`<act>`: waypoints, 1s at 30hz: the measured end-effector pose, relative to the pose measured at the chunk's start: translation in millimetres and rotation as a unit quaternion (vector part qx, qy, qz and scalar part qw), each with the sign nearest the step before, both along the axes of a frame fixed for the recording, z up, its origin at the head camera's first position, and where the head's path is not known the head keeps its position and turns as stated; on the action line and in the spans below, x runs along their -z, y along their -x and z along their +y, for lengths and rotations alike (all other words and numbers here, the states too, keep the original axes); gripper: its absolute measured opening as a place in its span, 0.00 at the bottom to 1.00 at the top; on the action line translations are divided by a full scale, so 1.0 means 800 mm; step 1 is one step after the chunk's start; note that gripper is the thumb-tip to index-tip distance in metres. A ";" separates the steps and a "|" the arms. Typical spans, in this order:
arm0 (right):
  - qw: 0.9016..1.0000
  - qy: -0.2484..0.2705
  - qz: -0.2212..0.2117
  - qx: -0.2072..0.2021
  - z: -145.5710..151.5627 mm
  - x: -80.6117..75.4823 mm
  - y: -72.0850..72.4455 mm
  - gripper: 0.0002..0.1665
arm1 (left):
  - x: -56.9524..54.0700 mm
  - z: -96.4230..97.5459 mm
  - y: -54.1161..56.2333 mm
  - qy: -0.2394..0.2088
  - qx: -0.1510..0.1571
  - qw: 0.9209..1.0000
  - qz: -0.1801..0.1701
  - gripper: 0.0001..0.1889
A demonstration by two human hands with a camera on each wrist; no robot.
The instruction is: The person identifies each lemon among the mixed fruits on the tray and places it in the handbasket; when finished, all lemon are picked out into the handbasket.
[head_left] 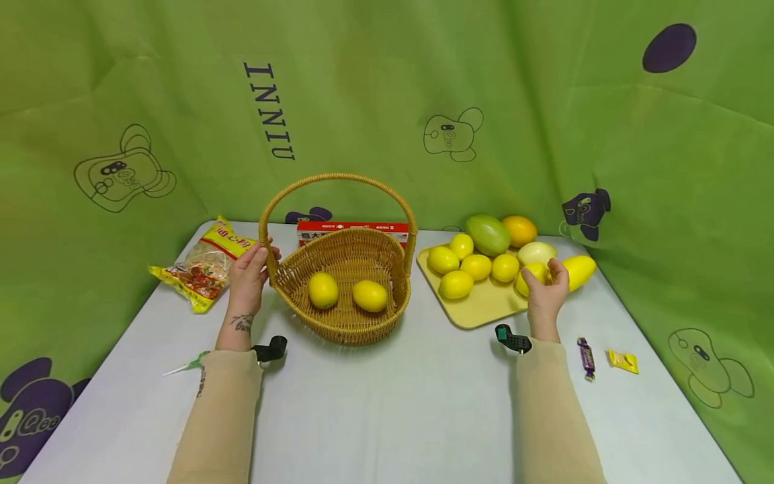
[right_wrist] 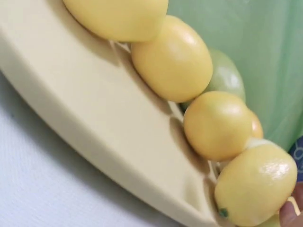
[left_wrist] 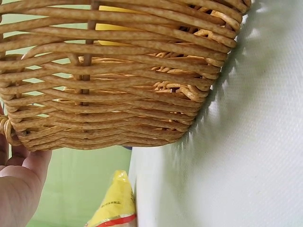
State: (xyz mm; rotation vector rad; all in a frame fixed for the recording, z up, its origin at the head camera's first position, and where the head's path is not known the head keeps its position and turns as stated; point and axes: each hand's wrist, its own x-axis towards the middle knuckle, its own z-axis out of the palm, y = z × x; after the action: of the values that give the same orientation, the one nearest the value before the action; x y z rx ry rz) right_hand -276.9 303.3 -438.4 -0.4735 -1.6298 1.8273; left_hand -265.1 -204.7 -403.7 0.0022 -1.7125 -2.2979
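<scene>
While left hand point(head_left: 248, 274) holds basket point(head_left: 345, 331), lemon point(right_wrist: 255, 184) at fingertips point(right_wrist: 287, 213) of right hand point(head_left: 547, 299)

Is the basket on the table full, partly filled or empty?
Partly filled: inside the basket lie two yellow fruits, with bare woven bottom visible around them.

Two lemons point(head_left: 323, 290) lie side by side in the basket point(head_left: 347, 332), with a box point(head_left: 308, 235) behind it, the left hand point(head_left: 249, 275) at its left side, a food packet point(head_left: 202, 265) farther left, and a tool point(head_left: 198, 361) to its front left, beside the left sleeve point(head_left: 218, 410). Right of the basket sits a tray point(head_left: 478, 310) with more lemons point(head_left: 476, 267) — the right hand point(head_left: 547, 299) at one on the side away from the basket. Farther right and nearer the front than the basket, past the right sleeve point(head_left: 553, 410), lie two candies point(head_left: 586, 359).
</scene>
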 end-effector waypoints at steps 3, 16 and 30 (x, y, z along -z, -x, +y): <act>0.999 -0.006 -0.032 -0.015 0.002 0.005 0.002 0.36 | 0.000 0.000 0.000 0.002 -0.002 1.000 0.000 0.27; 0.973 -0.141 -0.172 -0.056 0.004 0.018 0.007 0.42 | 0.002 0.000 0.002 0.000 -0.001 1.000 0.006 0.27; 0.963 -0.157 -0.202 -0.082 0.009 0.001 -0.005 0.40 | 0.002 0.000 0.001 -0.001 -0.009 1.000 0.004 0.22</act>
State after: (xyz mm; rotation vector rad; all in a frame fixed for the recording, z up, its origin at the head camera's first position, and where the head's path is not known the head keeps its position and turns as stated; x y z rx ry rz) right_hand -273.2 310.6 -439.5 -0.6103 -2.2506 1.6105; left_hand -266.2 -204.4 -405.4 0.0098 -1.6988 -2.2850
